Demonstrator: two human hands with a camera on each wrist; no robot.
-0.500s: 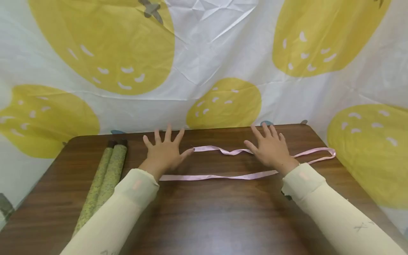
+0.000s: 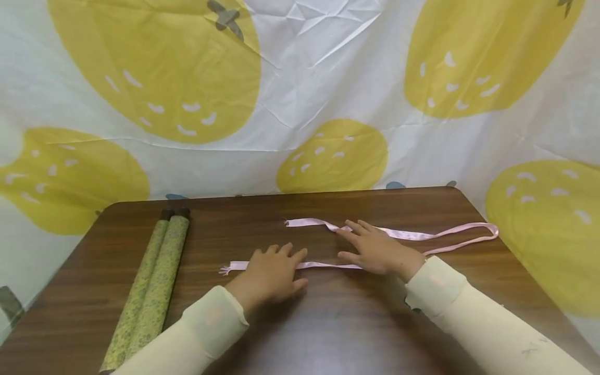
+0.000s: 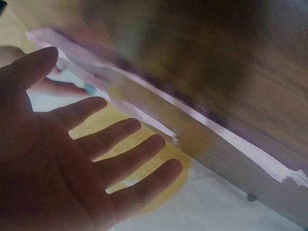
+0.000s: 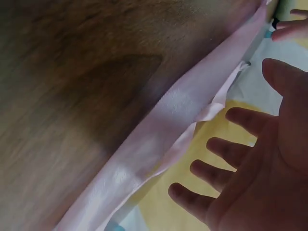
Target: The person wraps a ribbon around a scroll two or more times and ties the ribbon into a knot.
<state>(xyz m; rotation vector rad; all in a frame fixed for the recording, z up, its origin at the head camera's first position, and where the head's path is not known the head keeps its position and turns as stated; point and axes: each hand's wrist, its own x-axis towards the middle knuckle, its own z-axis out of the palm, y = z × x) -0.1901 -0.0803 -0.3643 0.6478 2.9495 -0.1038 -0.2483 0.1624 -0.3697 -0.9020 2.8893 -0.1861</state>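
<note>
A pink ribbon lies on the dark wooden table, doubled back in a loop at the right, with both frayed ends toward the left. Over its near strand is my left hand, palm down with the fingers spread. My right hand reaches across both strands nearer the loop, fingers extended. In the left wrist view, a gap separates that hand from the ribbon. The right wrist view likewise has the ribbon beside the spread fingers, with nothing held in the hand.
Two green patterned rolls with dark ends lie side by side at the table's left, close to my left sleeve. A white curtain with yellow fruit prints hangs behind the wooden table and along its right side.
Both hands have come back toward me from the far part of the table. The left has also moved right, onto the near strand, uncovering its frayed end; the right has shifted slightly left.
</note>
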